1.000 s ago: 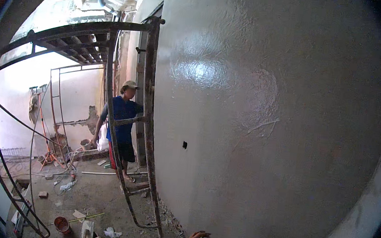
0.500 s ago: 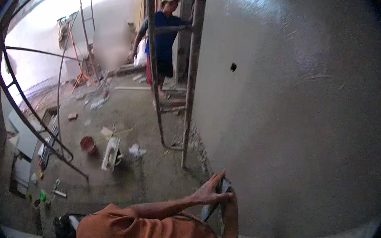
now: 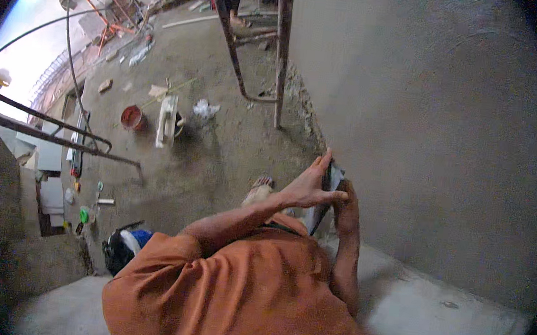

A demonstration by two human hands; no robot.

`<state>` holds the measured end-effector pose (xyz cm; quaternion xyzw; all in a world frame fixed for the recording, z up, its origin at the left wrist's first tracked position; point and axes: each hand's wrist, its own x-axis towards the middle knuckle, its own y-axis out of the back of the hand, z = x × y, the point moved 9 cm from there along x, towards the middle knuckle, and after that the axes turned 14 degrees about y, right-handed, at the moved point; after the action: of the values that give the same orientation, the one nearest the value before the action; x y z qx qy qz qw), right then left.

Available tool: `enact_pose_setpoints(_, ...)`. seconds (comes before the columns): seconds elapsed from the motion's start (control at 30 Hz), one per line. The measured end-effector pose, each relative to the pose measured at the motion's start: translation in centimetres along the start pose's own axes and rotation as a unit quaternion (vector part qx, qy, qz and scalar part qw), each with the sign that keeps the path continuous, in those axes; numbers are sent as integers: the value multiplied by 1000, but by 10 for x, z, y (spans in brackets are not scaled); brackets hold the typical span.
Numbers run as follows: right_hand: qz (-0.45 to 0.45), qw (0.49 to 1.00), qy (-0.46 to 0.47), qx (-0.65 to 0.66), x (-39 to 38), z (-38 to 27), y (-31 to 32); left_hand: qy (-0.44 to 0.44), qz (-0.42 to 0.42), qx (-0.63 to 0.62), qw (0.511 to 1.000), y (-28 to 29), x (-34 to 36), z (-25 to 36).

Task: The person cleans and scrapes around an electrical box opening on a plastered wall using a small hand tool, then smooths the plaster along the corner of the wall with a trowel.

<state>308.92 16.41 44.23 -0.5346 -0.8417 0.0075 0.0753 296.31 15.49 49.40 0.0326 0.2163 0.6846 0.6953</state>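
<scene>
Both hands meet over a flat grey tool [image 3: 336,174], raised in front of the orange shirt [image 3: 237,287], close to the grey wall [image 3: 453,133] and above the right edge of the floor [image 3: 169,190]. Left hand [image 3: 308,187]: fingers extended, thumb set apart and reaching toward the right hand [image 3: 348,201], the tool lying between. Right hand: at the tool's wall side, partly covered by the left thumb. Blur and overlap hide the contact, so I cannot tell whether either is clamped on it. Handling, judged by look: thin, stiff, fairly light; faces likely slippery if wet, edges possibly sharp. Best hold: the handle if it has one, otherwise broad faces, palm clear of the rim. On the floor, toward its upper left corner from the hands: red-brown bucket [image 3: 133,118], long pale flat piece [image 3: 167,121], crumpled white plastic [image 3: 205,108].
</scene>
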Motion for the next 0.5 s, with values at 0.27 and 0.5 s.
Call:
enact_pose_setpoints(0.27,30,981,-129,145,-24,66,3,32,14,-57,998,-5,-8,-47)
enact_pose_setpoints(0.5,-110,979,-134,-106,0,21,-50,114,115,-158,974,40,-1,-79)
